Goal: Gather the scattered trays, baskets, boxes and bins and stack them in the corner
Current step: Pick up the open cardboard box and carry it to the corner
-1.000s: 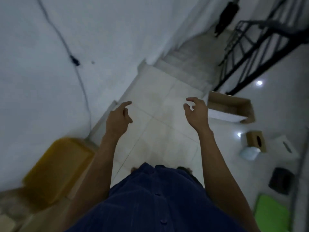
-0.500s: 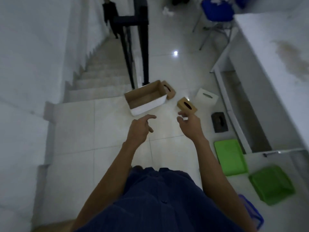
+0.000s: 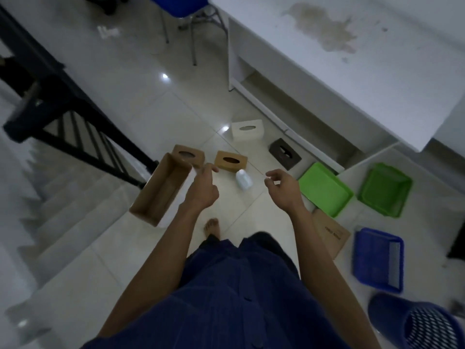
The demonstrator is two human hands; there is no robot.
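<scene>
Nearly a dozen containers lie loose on the pale tiled floor, none stacked, so gathering looks barely begun. No stacking corner shows in this view.

- **Far left:** at the foot of the black stair railing, a long open brown cardboard box sits just beside a brown slotted tissue box.
- **Left hand:** it hovers over them empty, forefinger out and the other fingers loosely bent, probably picking the first thing to lift.
- **Middle:** a tan slotted tissue box with a small white bottle beside it, and a white tissue box beyond.
- **Right hand:** it hangs empty, fingers loosely curled.
- **Right:** a dark brown tissue box, a green plastic tray, a flat brown carton, a green plastic basket, a blue slatted tray and a blue mesh bin.
</scene>
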